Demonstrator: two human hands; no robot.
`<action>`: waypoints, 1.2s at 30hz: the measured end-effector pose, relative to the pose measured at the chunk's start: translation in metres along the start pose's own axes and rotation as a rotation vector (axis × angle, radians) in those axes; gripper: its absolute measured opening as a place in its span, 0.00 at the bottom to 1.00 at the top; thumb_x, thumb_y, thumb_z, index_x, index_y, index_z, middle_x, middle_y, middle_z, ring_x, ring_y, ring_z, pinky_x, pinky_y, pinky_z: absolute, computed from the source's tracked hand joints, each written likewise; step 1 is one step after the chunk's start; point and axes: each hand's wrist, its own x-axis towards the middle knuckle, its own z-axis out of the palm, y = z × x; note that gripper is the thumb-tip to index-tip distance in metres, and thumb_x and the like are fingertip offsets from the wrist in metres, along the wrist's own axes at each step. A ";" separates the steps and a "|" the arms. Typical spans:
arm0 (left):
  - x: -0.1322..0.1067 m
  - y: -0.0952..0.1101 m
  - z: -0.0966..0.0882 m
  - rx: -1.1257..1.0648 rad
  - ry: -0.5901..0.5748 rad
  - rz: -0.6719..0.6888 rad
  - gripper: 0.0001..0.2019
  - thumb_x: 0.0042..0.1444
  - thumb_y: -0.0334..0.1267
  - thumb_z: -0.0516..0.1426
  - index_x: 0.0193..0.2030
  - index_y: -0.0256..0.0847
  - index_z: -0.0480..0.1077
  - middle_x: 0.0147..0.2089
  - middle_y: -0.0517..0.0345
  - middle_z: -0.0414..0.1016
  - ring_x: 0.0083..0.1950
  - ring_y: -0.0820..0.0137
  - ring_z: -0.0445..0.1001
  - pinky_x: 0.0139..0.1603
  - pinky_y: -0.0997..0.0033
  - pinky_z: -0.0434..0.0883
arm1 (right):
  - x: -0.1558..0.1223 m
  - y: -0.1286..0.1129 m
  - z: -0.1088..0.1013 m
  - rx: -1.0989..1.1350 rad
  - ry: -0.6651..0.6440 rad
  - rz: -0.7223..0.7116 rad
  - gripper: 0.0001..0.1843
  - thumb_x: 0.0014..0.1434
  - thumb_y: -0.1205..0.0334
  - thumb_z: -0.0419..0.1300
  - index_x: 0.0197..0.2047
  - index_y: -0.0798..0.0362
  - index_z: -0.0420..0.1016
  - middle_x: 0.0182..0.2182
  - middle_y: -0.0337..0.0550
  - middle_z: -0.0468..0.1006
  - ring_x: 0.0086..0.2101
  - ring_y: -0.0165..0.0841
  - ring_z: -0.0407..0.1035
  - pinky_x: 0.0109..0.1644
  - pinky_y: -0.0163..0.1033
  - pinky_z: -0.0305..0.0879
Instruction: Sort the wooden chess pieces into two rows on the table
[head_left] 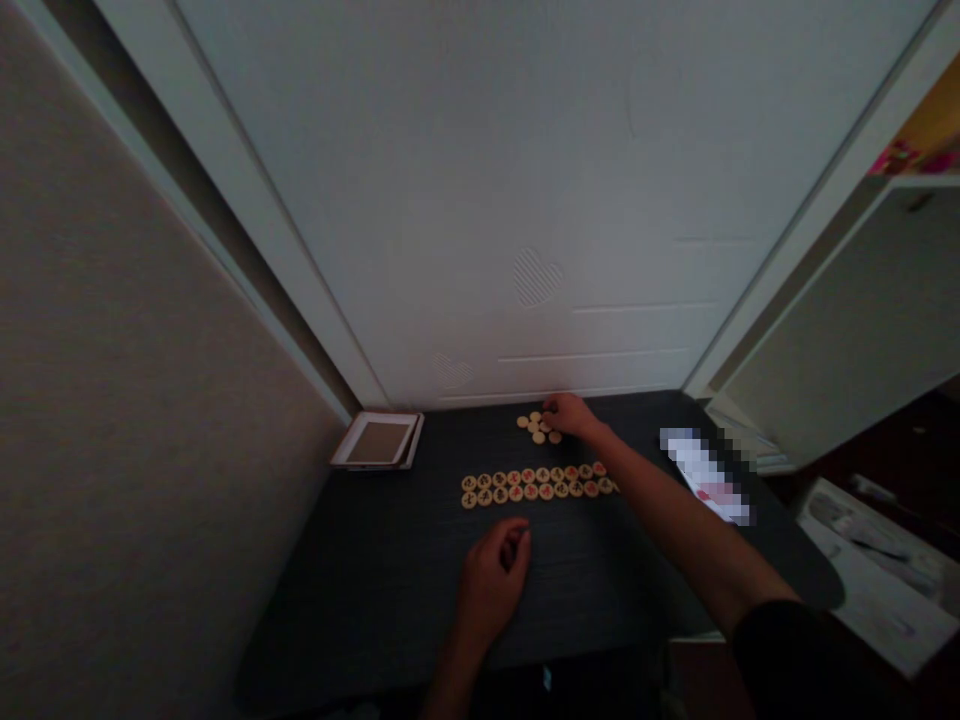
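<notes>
Two rows of round wooden game pieces [536, 484] with red and dark marks lie side by side in the middle of a dark table [390, 570]. Behind them, close to the wall, is a small loose pile of plain-faced pieces [534, 426]. My right hand [571, 414] reaches across to that pile, its fingers bent down and touching the pieces; I cannot make out whether it holds one. My left hand [491, 578] rests on the table in front of the rows, fingers curled in, with nothing visible in them.
A shallow white box [377, 441] with a brown inside sits at the table's back left corner. A blurred white and red object [709, 474] lies at the right. A white wall panel stands behind; a fabric partition is on the left.
</notes>
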 end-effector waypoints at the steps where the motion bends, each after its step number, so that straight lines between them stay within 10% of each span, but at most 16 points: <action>1: 0.000 0.000 0.001 0.005 -0.003 0.001 0.11 0.64 0.44 0.55 0.47 0.45 0.76 0.34 0.58 0.81 0.32 0.69 0.77 0.36 0.71 0.74 | 0.002 0.001 0.000 -0.005 -0.005 0.012 0.17 0.68 0.56 0.60 0.57 0.53 0.71 0.54 0.48 0.73 0.48 0.39 0.73 0.51 0.49 0.73; 36: 0.001 0.003 0.000 0.042 -0.018 0.026 0.10 0.64 0.43 0.55 0.42 0.46 0.77 0.35 0.58 0.82 0.34 0.67 0.80 0.38 0.70 0.75 | 0.001 -0.012 -0.003 0.007 0.037 0.007 0.16 0.69 0.56 0.60 0.57 0.52 0.71 0.55 0.48 0.73 0.48 0.38 0.73 0.51 0.49 0.73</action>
